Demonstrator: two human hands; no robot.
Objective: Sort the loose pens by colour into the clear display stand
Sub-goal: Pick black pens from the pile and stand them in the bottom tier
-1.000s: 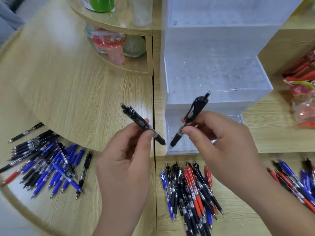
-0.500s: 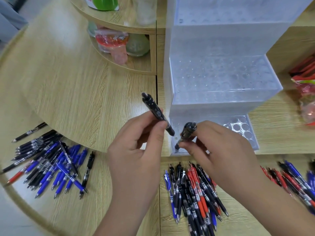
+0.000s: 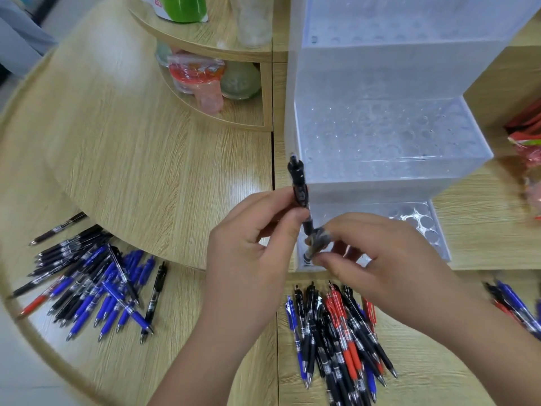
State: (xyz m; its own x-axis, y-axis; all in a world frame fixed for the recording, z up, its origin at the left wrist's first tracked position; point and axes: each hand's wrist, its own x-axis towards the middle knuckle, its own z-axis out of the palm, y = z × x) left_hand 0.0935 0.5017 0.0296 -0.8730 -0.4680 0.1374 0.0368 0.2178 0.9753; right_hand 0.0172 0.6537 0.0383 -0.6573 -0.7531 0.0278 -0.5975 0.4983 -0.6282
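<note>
Pens lie in three loose heaps on the wooden table (image 3: 140, 148): a mostly blue and black heap (image 3: 87, 285) at the near left, a mixed black, red and blue heap (image 3: 336, 335) near the middle, just in front of the hands, and a few more pens (image 3: 512, 306) at the near right edge. The left hand (image 3: 248, 256) pinches a black pen (image 3: 298, 183) by its lower barrel between thumb and curled fingers, holding it almost upright with the clicker end pointing far, just beside the left front corner of the clear stand (image 3: 380, 136). The right hand (image 3: 392, 265) has its thumb and fingertips closed on a second dark pen (image 3: 317, 243) (blurred, so its colour is hard to judge), held low over the near left corner of the stand's lowest step (image 3: 424, 227), whose round holes show to the right of that hand. Whether the two held pens touch cannot be told. Far left of the stand is a curved wooden shelf (image 3: 205, 45) with a green bottle (image 3: 181, 7) on top, and red packets (image 3: 527, 142) lie at the far right.
</note>
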